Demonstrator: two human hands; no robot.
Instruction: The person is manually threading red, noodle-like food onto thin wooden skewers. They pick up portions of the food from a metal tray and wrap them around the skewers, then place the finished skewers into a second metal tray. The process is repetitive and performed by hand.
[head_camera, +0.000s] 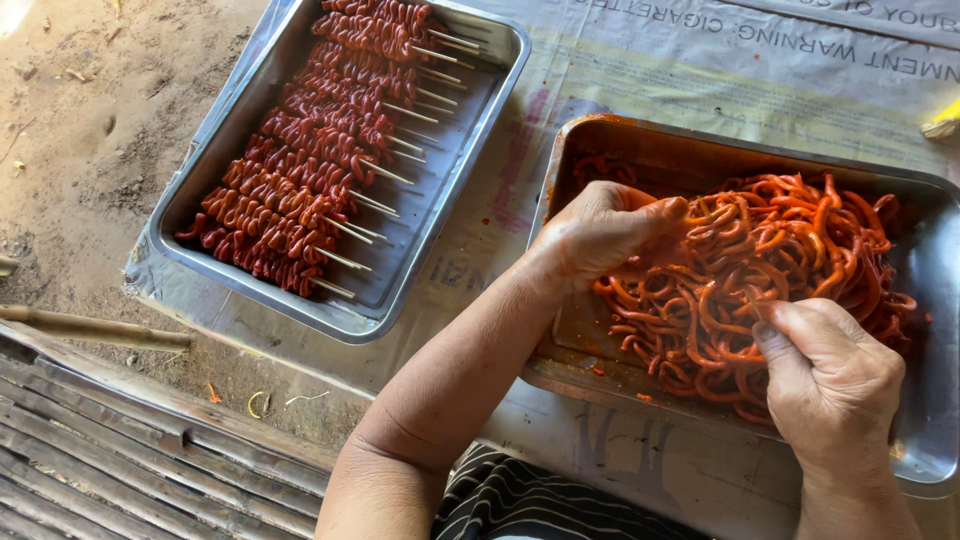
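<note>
A metal tray (920, 450) at the right holds a tangled heap of orange-red marinated strips (760, 260). My left hand (600, 230) reaches into the heap's left side, fingers curled around some strips. My right hand (830, 380) is at the heap's near edge, pinching a thin wooden skewer (757, 308) that pokes into the strips. A second metal tray (450, 190) at the upper left carries a row of several finished skewers (310, 140) threaded with dark red coiled meat, sticks pointing right.
Both trays sit on a plastic printed sheet (700, 60) over a low table. Bare dirt ground (90, 130) lies to the left, a wooden stick (90, 328) and slatted bamboo (120, 460) at the lower left. Striped cloth (520, 500) shows at the bottom.
</note>
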